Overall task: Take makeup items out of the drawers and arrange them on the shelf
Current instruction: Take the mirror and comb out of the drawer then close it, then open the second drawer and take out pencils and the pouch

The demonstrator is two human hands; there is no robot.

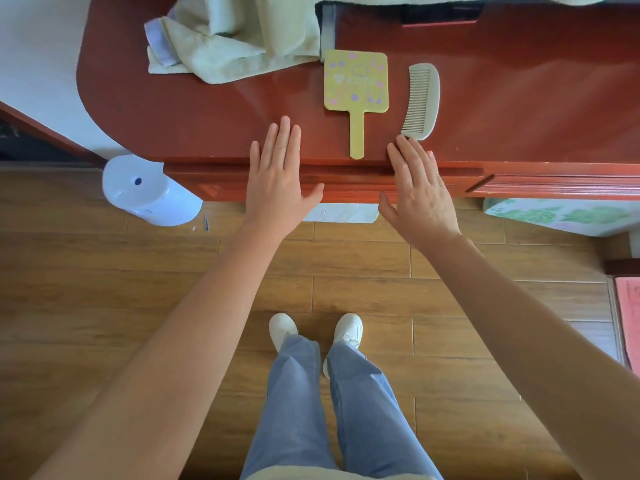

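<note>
Both arms were stretched fwd, bare forearms converging on the front edge of the red-brown dresser top [207,112]. L hand [278,174] was flat, palm down, fingers straight and close together, thumb splayed out to the R. Its fingertips lay over the top's front strip, the palm over the drawer front [353,192] below. It gripped nothing.

R hand [420,188] mirrored it: palm down, fingers straight w/ a slight spread, thumb out to the L, also holding nothing. Its fingertips [403,145] reached the lower end of the comb [423,98]; I couldn't tell contact from a near miss.

The beige comb lay flat on the top, teeth facing L, just R of the yellow hand mirror [356,83]. The mirror lay decorated side up w/ purple dots, handle pointing at me, its end btw the two hands. Neither hand touched it.

A pale green towel [235,46] was bunched at the top's rear L. On the wood floor [346,271], L of the dresser, stood a white bin [149,195]. Jeans [294,410] and white shoes [348,329] showed below.
</note>
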